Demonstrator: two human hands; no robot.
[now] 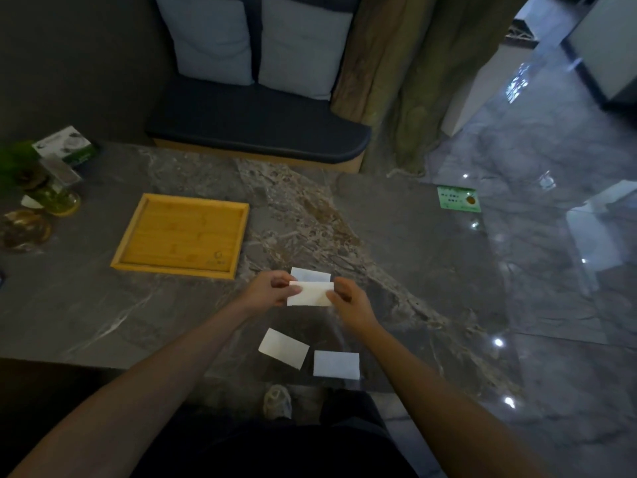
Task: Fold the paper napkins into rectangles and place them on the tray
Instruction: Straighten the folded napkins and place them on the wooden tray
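The tabletop [396, 236] was dark grey marble with pale and brown veining, and beyond its far edge stood a bench with a dark seat cushion [258, 129] and two light grey pillows [255, 39], a curtain [406, 81] hanging to the right above a glossy marbled floor [551, 270]. A wooden tray [181, 234] lay on the left part of the tabletop, with nothing in it, and a green plant [20, 163] and a small box [65, 144] stood at the far left. The left hand [270, 291] and right hand [348, 298] were close together, each pinching one end of a white napkin [310, 294] held just above another napkin [310, 274] on the surface. Two folded napkins [283, 348] [336, 364] lay nearer the person, just beside each other
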